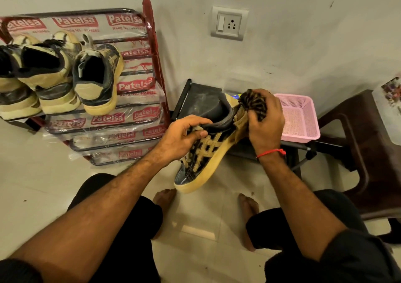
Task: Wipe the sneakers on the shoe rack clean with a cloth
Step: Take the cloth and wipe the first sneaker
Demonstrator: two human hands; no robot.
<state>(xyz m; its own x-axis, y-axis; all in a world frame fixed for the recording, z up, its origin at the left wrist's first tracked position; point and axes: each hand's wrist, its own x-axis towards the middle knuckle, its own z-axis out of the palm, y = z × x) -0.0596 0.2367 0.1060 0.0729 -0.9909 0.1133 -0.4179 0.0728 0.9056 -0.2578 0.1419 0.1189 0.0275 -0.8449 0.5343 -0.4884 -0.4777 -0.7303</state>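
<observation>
A black sneaker [208, 152] with tan stripes and a cream sole is held in the air above my knees, toe pointing down toward me. My left hand [184, 137] grips it across the laces and tongue. My right hand [265, 119] presses a dark striped cloth [252, 102] against the heel of that sneaker. To the left, a red shoe rack [152, 50], its shelves still in printed plastic wrap, carries three more worn sneakers [97, 78] on its top shelf, heels toward me.
A pink plastic basket [301, 117] sits on a low black stand behind the held shoe. A dark brown plastic chair [355, 143] stands at the right. A wall socket [229, 23] is on the white wall. My bare feet rest on the pale tiled floor.
</observation>
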